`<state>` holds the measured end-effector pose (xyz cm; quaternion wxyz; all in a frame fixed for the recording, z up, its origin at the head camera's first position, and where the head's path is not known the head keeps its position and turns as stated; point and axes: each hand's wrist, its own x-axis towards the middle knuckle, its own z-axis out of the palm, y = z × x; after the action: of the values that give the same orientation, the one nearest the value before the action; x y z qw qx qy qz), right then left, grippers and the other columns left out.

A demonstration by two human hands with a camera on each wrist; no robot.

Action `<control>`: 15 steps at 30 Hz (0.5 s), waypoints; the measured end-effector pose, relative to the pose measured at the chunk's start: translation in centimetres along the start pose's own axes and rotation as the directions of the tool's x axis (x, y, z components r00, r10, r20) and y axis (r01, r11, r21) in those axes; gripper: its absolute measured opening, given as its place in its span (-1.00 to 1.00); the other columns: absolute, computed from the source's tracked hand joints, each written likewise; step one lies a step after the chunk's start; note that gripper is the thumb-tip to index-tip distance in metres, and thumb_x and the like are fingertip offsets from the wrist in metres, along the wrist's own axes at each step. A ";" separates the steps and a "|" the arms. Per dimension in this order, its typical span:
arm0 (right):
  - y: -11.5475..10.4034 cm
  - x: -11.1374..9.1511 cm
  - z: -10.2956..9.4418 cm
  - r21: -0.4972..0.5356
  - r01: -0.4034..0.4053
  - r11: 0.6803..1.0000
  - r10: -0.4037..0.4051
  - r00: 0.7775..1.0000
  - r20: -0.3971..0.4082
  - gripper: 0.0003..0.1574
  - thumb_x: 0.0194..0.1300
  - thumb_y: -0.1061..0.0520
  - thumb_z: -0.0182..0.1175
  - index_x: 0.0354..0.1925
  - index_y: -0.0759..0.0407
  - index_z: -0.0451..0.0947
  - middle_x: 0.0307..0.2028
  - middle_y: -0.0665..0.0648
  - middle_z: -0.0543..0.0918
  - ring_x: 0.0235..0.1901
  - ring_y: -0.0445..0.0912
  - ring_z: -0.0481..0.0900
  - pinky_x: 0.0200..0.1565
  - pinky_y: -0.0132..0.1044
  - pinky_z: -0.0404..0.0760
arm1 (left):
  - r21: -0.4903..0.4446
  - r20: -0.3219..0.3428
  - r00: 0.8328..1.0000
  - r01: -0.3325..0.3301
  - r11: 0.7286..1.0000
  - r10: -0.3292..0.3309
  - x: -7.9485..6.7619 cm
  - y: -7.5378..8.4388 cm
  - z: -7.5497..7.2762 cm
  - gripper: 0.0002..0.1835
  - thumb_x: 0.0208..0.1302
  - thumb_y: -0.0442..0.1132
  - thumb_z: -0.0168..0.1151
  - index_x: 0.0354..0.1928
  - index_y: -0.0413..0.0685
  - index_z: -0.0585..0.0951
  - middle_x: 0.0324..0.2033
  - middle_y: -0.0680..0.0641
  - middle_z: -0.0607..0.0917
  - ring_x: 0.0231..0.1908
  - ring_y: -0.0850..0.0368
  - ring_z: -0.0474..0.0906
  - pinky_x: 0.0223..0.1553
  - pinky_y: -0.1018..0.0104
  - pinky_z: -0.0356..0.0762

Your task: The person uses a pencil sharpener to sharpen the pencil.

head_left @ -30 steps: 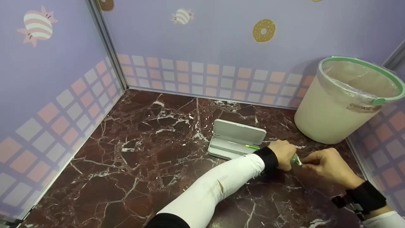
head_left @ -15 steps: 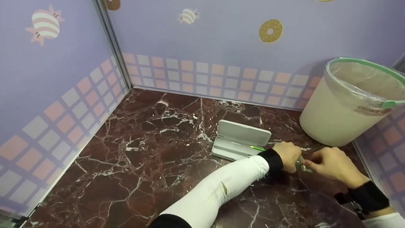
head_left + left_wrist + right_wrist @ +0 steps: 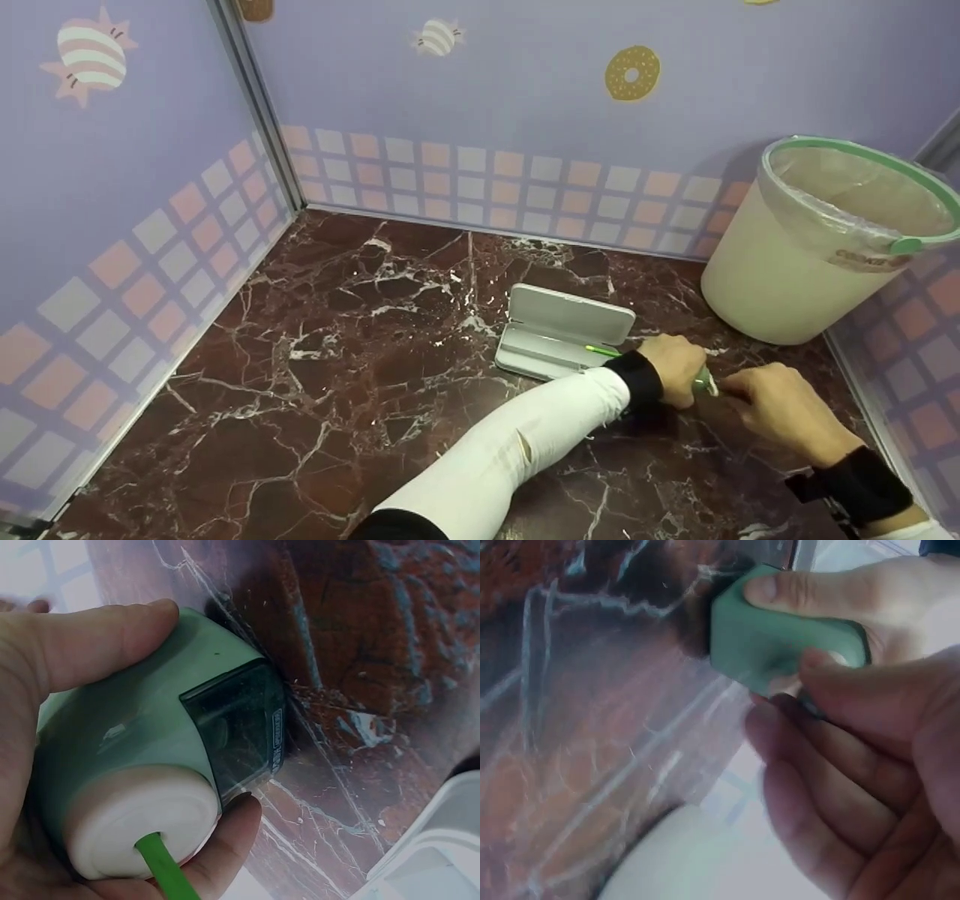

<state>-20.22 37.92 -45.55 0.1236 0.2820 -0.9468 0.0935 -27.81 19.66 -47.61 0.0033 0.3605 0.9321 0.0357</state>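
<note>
My left hand [image 3: 675,367] grips a green pencil sharpener [image 3: 142,705], thumb across its top and fingers beneath. It has a dark see-through shavings drawer [image 3: 236,731] and a round white face. A green pencil [image 3: 169,870] sticks out of the hole in that face. On the opposite end, my right hand [image 3: 787,409] pinches the small crank handle [image 3: 808,706] between thumb and fingers, which hide most of it. In the head view a green pencil end [image 3: 600,350] overlaps the open white pencil case [image 3: 529,356] left of my left wrist.
A whitish bin [image 3: 780,262] with a green rim and clear liner stands at the back right. Small white specks [image 3: 455,276] lie on the dark red marbled tabletop [image 3: 300,420]. Patterned walls [image 3: 465,97] close in the back and sides.
The right hand has circled at the sharpener's end, now sitting slightly lower than half a second ago. The left hand keeps holding the sharpener in place. The view shifted a little and came back.
</note>
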 end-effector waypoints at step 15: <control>1.5 1.1 -1.2 -0.097 0.073 0.993 -0.083 0.991 -0.103 -0.78 0.06 0.19 0.70 -0.26 0.02 0.93 -0.44 -0.04 0.85 -0.51 0.04 0.77 -0.44 0.05 0.69 | -0.005 0.042 0.999 -0.006 1.000 0.006 0.5 0.0 0.4 -0.70 0.11 0.02 0.63 -0.17 0.32 0.68 -0.16 0.22 0.83 -0.13 0.22 0.78 -0.09 0.26 0.80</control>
<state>-21.73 38.90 -44.29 0.1908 0.3073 -0.9304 0.0595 -28.16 20.03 -48.00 0.0239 0.3640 0.9306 0.0306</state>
